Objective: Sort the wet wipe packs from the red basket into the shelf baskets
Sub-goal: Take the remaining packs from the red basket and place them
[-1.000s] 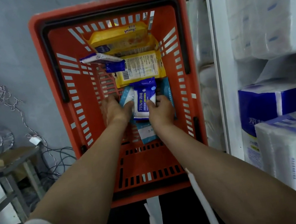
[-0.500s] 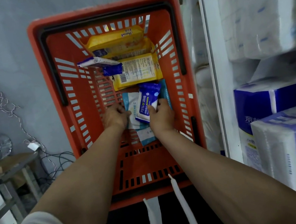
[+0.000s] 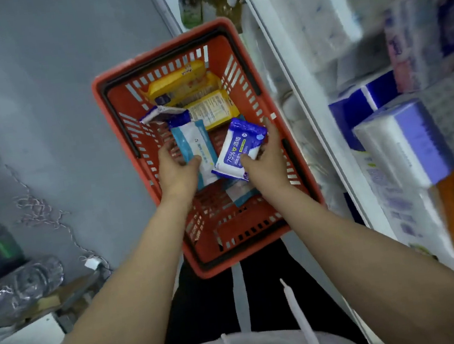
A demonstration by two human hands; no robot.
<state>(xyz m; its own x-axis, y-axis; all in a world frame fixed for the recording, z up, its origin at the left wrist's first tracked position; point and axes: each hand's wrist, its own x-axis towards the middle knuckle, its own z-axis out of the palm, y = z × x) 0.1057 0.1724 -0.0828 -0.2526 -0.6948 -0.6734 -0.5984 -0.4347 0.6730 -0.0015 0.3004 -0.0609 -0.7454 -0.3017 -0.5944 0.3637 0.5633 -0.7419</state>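
With your left hand [image 3: 177, 172] gripping the pale-blue soft wipe pack [image 3: 195, 150] and your right hand [image 3: 265, 163] gripping the dark-blue plastic-film "75%" wipe pack [image 3: 238, 150] above the red plastic basket [image 3: 258, 240], hold these light, pliable, probably slippery packs across their flat faces.

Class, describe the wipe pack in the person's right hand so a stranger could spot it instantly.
Find the red basket on the floor beside the white shelving. Above its middle, the right hand holds the dark blue pack. Unlike the light blue pack in the left hand or the yellow packs behind, it reads "75%" in white.
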